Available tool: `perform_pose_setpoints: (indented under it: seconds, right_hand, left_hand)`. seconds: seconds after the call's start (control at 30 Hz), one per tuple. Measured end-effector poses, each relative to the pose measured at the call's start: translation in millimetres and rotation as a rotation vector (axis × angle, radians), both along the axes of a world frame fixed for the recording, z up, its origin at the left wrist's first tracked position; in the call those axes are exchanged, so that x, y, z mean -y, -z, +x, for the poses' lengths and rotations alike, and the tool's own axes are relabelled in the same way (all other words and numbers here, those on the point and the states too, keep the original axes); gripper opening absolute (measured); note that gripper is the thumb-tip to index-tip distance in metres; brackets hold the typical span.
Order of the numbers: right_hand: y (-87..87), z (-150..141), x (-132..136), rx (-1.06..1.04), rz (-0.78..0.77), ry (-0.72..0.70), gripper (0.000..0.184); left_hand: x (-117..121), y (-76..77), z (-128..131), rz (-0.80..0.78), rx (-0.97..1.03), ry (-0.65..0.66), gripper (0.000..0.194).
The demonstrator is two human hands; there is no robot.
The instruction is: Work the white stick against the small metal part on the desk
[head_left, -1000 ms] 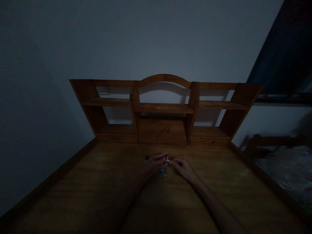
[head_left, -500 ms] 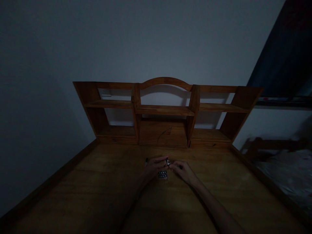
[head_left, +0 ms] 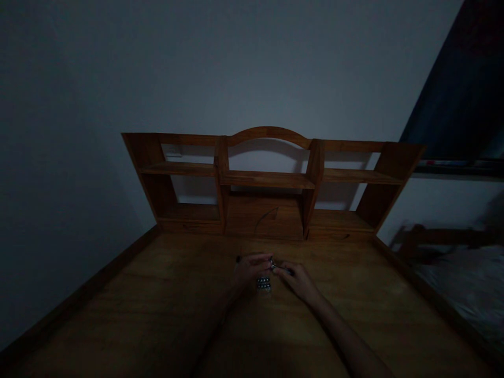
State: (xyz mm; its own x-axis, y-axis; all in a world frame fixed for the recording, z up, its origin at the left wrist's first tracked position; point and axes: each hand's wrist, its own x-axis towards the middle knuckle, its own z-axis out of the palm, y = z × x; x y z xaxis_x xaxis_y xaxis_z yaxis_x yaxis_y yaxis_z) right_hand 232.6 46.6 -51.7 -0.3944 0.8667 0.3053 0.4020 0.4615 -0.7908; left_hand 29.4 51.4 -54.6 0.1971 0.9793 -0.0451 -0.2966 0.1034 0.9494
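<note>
The scene is very dark. My left hand [head_left: 248, 271] and my right hand [head_left: 298, 277] meet over the middle of a wooden desk [head_left: 157, 315]. Their fingertips pinch together on a small shiny metal object [head_left: 272, 264] held between them. Just below it, between the two hands, a small dark block with rows of pale dots [head_left: 263, 284] lies on the desk. A small dark item [head_left: 238, 259] sits on the desk just left of my left hand.
A wooden shelf unit [head_left: 268, 181] with an arched top and open compartments stands at the back of the desk against a pale wall. At right, beyond the desk edge, lie a wooden bed frame [head_left: 433, 236] and pale bedding [head_left: 468, 286].
The hands stay pinched on the small metal object in nearly the same spot; the view has tilted slightly, so the shelf and hands sit a little lower.
</note>
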Motion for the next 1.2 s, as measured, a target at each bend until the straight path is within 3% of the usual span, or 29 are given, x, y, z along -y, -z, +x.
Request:
perform_pose_setpoints:
  seconds: [0.27, 0.47, 0.7, 0.93, 1.07, 1.2]
  right_hand:
    - [-6.2, -3, 5, -0.004, 0.020, 0.053, 0.041]
    - [-7.2, -4, 7, 0.018, 0.032, 0.103, 0.038]
    - [-8.3, -7, 9, -0.013, 0.083, 0.135, 0.033]
    - [-13.0, -7, 11, -0.048, 0.131, 0.190, 0.033]
    - [-15.2, -7, 13, -0.039, 0.155, 0.212, 0.035]
    - [-16.1, -6, 13, 0.010, 0.143, 0.228, 0.038]
  left_hand:
    - [2, -1.9, 1, 0.044, 0.012, 0.062, 0.054]
    - [3, -2.4, 3, 0.036, 0.022, 0.038, 0.051]
    - [-6, 6.1, -2, 0.011, 0.158, -0.140, 0.043]
    - [-9, 7.5, -7, -0.065, 0.278, -0.296, 0.020]
    - [-10, 12.4, -8, -0.051, 0.290, -0.281, 0.018]
    - [-12, 25.4, -14, 0.069, 0.322, -0.146, 0.028]
